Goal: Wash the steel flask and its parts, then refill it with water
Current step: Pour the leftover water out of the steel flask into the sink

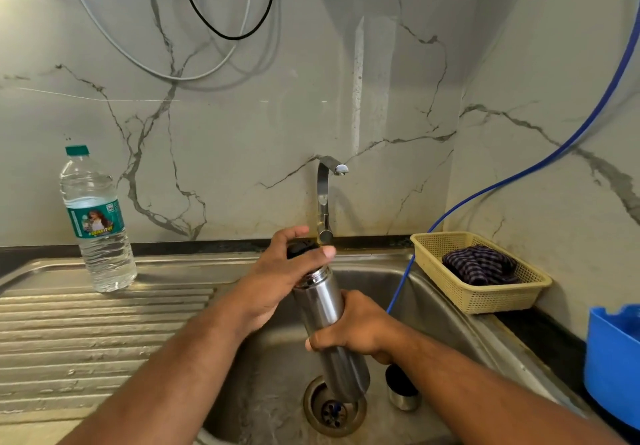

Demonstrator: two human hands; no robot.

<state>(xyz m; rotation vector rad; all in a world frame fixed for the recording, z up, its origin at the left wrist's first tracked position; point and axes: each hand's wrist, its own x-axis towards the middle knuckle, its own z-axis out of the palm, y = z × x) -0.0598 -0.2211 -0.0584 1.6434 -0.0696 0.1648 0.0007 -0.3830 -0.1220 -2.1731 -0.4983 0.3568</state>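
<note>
Head view: the flask [323,309] is held above the sink [450,309], tilted with its top leaning far-left and its base near, just over the drain [335,410]. The left hand [287,278] wraps its grip around the black stopper [300,248] at the flask's top, thumb across the front and fingers curled behind. The right hand [356,330] grips the steel body at its middle, fingers closed around it.

A small steel cup [403,394] with a dark upper part stands in the sink basin just right of the drain, partly hidden by the right wrist. The tap [325,198] rises at the far rim of the sink, directly behind the left hand, its spout turned right; no stream shows at the spout.

On the ribbed draining board [104,333] to the left stands a plastic bottle [97,222] with a green cap, upright and well apart from the hands. On the counter [540,337] to the right sits a yellow basket [485,297] holding a checked cloth [479,266]. A blue hose [519,174] runs down the right wall, past the basket's left end and into the sink behind the right hand. A blue tub [613,358] shows at the near right edge. Cables [221,32] hang on the marble wall above.
</note>
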